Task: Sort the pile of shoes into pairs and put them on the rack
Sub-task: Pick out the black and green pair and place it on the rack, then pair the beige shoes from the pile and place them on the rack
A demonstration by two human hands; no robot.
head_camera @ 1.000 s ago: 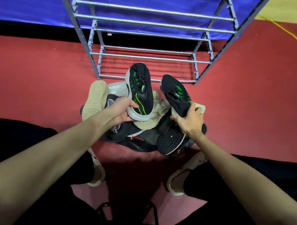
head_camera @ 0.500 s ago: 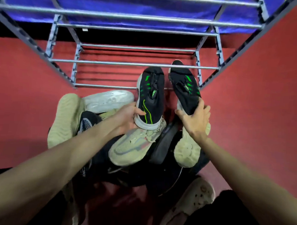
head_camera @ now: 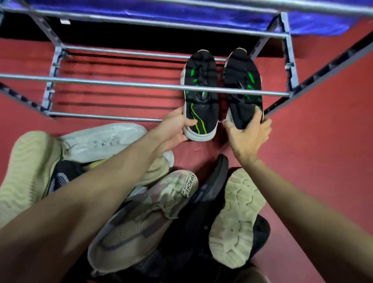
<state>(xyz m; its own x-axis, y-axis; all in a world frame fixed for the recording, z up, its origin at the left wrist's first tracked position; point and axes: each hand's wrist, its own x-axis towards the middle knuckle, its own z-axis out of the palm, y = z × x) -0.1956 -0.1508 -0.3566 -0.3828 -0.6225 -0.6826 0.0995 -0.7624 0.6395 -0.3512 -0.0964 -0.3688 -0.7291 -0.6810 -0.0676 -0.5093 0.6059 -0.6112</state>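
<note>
Two black shoes with green marks lie side by side, toes pointing away, at the right end of the metal rack's (head_camera: 128, 84) lowest tier. My left hand (head_camera: 173, 128) grips the heel of the left black shoe (head_camera: 201, 95). The heel of the right black shoe (head_camera: 243, 88) is held by my right hand (head_camera: 245, 135). A rail of the tier above crosses over both shoes. Close to me lies the pile of shoes: a beige sneaker (head_camera: 141, 222), a sole-up beige shoe (head_camera: 235, 216), a white sneaker (head_camera: 102, 139) and dark shoes (head_camera: 201, 223).
The rack stands on a red floor (head_camera: 322, 147) with a blue cloth (head_camera: 144, 9) behind it. Another sole-up beige shoe (head_camera: 21, 177) lies at the far left of the pile. The left part of the lowest tier holds nothing.
Both hands have carried the black and green pair forward from above the pile into the rack's lowest tier. The view has moved closer to the rack.
</note>
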